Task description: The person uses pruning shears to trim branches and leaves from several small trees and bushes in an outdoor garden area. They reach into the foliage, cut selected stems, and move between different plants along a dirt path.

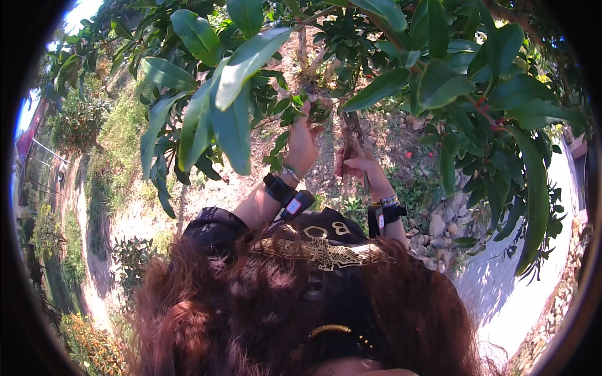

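Observation:
My left hand is raised among the leaves of a glossy-leaved tree. Its fingers reach a small leafy twig; whether they grip it is hard to see. To the right, my right hand is closed around the handles of a pair of pruning shears. The blades point up and away from me, just below the hanging foliage, and leaves and shade hide their tips in part. Both wrists wear black straps with small devices.
Large leaves hang close in front, and a reddish-stemmed branch spreads on the right. Beneath are dry soil, weeds and a heap of stones. A pale paved path runs at the right, with bushes at the left.

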### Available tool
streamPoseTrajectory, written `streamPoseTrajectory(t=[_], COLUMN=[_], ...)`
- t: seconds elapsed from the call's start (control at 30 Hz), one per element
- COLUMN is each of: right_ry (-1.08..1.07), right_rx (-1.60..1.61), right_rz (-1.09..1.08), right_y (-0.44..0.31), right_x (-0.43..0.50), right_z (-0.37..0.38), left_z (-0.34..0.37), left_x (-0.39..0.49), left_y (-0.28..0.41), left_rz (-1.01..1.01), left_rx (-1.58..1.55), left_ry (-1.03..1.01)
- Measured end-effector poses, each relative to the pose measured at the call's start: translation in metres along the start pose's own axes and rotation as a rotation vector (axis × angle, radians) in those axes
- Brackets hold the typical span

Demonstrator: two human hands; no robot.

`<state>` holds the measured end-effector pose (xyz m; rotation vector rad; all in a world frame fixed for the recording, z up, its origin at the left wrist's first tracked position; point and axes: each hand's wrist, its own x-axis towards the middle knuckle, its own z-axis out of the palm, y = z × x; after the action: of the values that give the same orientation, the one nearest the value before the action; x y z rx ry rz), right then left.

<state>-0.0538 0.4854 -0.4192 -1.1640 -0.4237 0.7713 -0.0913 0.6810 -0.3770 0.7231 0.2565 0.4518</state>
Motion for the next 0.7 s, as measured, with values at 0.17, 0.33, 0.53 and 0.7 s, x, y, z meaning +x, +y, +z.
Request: streamPoseTrajectory(t=[0.17, 0.33, 0.53, 0.7], right_ry=[-0.055, 0.198, 0.307, 0.3], right_rx=[0.035, 0.021, -0.081, 0.101], right_rz=[0.02, 0.002, -0.021, 0.108], right_y=[-0.029, -0.038, -0.02, -0.006], right_x=[0.003, 0.005, -0.002, 0.006], right_z=[0.026, 0.034, 0.02, 0.001], left_z=[-0.014, -0.007, -0.039, -0.05], left_x=[-0.009, -0.01, -0.002, 0.015], left_y=[-0.002, -0.016, -0.021, -0.023], left_rz=[-0.092, 0.14, 0.256, -0.039], left_rx=[0.203, 0.252, 0.368, 0.355], left_ry=[0.076, 0.047, -0.158, -0.094])
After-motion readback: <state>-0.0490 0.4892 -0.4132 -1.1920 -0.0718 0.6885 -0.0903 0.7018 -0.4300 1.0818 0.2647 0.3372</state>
